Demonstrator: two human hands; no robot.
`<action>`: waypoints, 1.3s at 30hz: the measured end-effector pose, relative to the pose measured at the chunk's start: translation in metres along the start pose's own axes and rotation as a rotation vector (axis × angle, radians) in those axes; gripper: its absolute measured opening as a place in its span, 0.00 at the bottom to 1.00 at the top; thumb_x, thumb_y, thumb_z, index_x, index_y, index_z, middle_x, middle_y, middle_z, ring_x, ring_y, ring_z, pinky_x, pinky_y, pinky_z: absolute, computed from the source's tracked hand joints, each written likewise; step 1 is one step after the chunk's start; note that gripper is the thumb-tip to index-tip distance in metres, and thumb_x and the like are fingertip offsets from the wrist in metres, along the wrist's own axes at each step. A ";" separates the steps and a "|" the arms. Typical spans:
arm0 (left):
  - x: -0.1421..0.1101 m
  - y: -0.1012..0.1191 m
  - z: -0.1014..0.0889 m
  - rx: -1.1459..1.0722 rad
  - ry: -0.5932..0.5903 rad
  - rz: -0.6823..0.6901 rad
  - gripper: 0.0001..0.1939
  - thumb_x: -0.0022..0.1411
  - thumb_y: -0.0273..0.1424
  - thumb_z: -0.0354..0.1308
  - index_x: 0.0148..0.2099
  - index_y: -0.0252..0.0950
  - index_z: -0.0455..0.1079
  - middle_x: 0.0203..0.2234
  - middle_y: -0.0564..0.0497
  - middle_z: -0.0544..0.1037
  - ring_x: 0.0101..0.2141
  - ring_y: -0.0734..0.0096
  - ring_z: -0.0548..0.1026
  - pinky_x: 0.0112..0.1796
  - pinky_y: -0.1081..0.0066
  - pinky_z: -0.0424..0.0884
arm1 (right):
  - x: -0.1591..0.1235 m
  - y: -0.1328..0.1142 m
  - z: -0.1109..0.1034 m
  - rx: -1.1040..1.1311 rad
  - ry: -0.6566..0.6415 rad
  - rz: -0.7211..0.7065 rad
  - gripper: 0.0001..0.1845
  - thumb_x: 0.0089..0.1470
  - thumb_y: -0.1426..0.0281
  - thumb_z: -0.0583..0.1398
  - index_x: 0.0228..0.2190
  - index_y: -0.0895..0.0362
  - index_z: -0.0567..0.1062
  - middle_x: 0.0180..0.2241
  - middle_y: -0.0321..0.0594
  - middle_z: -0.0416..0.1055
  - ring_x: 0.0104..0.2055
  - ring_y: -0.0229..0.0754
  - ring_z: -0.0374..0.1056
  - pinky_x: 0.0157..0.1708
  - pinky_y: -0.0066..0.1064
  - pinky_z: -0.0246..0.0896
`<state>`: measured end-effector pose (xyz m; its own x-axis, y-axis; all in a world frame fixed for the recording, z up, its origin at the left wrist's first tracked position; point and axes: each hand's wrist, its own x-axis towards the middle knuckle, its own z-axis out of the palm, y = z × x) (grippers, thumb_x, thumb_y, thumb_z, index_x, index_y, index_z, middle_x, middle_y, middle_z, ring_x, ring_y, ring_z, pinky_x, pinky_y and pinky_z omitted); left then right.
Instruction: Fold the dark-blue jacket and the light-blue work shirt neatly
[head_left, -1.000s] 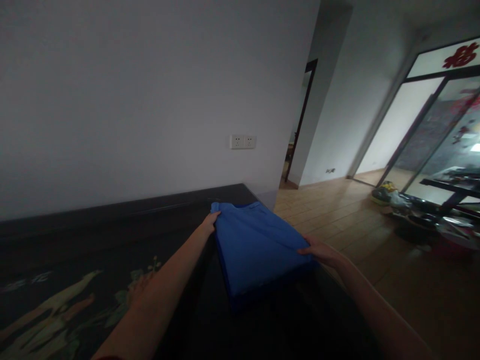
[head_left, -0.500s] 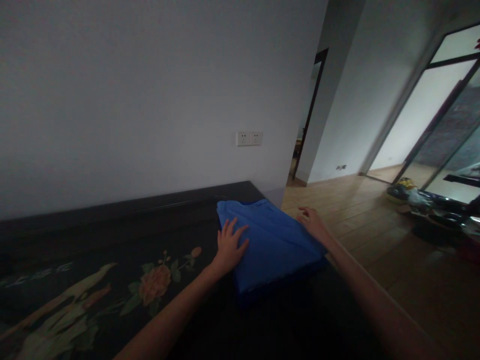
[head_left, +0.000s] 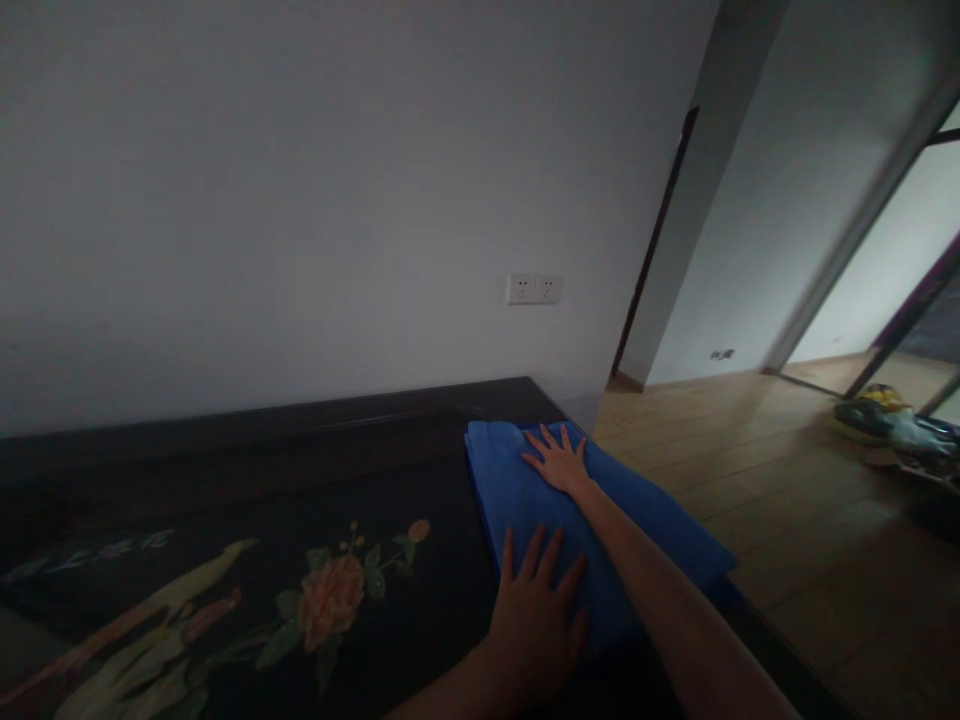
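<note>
A folded blue cloth [head_left: 637, 500], perhaps a garment, lies flat at the right end of a dark table [head_left: 405, 470]. My left hand [head_left: 536, 605] rests on its near left part, fingers spread. Farther back on the same cloth, my right hand [head_left: 559, 462] lies palm down with its fingers apart. Neither hand grips the fabric. The near edge of the cloth is partly hidden by my hands and forearms and is lost in shadow.
Painted flowers [head_left: 330, 600] and a bird decorate the glossy tabletop at left. Behind the table stands a white wall with a double socket [head_left: 534, 289]. To the right, a wooden floor [head_left: 697, 430] holds a heap of bags [head_left: 892, 425] near a glass door.
My right hand has moved left from the cloth's right side onto its far part. My left hand has come nearer to me along the cloth. The view has turned slightly left.
</note>
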<state>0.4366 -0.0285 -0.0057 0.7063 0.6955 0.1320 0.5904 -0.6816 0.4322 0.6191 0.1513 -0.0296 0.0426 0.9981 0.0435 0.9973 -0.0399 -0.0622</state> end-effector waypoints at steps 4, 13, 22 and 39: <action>-0.001 0.001 0.000 -0.066 0.010 -0.006 0.28 0.67 0.48 0.37 0.65 0.47 0.51 0.65 0.46 0.49 0.65 0.52 0.42 0.58 0.38 0.32 | 0.006 0.007 0.005 0.029 -0.014 0.039 0.35 0.57 0.43 0.40 0.63 0.40 0.48 0.67 0.35 0.39 0.67 0.63 0.29 0.56 0.68 0.25; 0.000 0.000 0.000 -0.099 0.016 0.007 0.29 0.66 0.47 0.39 0.65 0.43 0.53 0.65 0.42 0.51 0.64 0.49 0.43 0.58 0.37 0.30 | -0.001 -0.048 -0.027 0.130 0.105 -0.020 0.31 0.61 0.51 0.41 0.62 0.46 0.52 0.67 0.40 0.40 0.67 0.62 0.27 0.55 0.69 0.34; -0.002 -0.002 -0.001 -0.162 0.064 0.074 0.28 0.68 0.44 0.39 0.67 0.48 0.44 0.66 0.46 0.47 0.65 0.48 0.41 0.58 0.35 0.29 | 0.005 -0.111 -0.004 0.186 -0.119 -0.038 0.35 0.56 0.43 0.42 0.62 0.36 0.44 0.67 0.32 0.34 0.66 0.67 0.25 0.50 0.76 0.32; -0.197 -0.102 -0.097 -0.586 0.532 -0.287 0.13 0.63 0.35 0.46 0.38 0.38 0.72 0.40 0.46 0.76 0.45 0.60 0.72 0.50 0.59 0.64 | -0.156 -0.182 -0.076 0.883 0.150 -0.328 0.24 0.61 0.53 0.46 0.43 0.55 0.73 0.46 0.44 0.71 0.49 0.44 0.66 0.48 0.37 0.61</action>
<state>0.1996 -0.0741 0.0110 0.1947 0.9385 0.2852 0.3174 -0.3354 0.8870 0.4352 -0.0002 0.0504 -0.1627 0.9347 0.3161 0.5580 0.3514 -0.7518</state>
